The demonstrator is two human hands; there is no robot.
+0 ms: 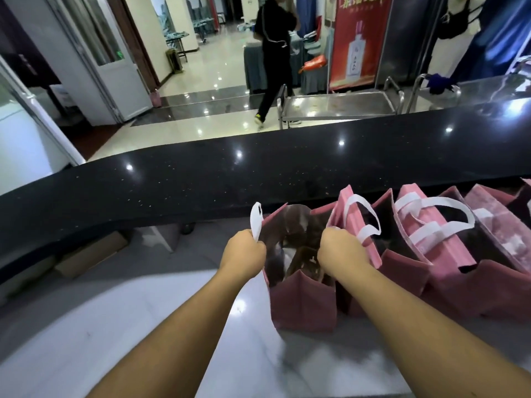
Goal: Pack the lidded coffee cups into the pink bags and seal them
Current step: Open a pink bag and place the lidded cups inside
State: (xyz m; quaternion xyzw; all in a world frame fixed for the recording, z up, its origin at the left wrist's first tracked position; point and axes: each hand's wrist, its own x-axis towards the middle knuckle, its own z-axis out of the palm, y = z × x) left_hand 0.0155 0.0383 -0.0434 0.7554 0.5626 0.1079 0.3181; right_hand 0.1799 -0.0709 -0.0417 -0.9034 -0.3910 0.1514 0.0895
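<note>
A pink bag (pixel 303 304) stands open on the white counter, leftmost in a row of pink bags. My left hand (pixel 244 252) grips its left rim together with a white handle (pixel 255 221). My right hand (pixel 340 252) grips the right rim and the other white handle (pixel 363 222). Both hands hold the mouth apart. Inside the bag, a dark cup or carrier (pixel 306 264) shows dimly; no lid can be made out.
More pink bags (pixel 436 239) with white handles stand in a row to the right. A raised black counter (pixel 201 182) runs across behind them. A person in black (pixel 273 53) walks on the floor beyond, near a steel trolley (pixel 339 103).
</note>
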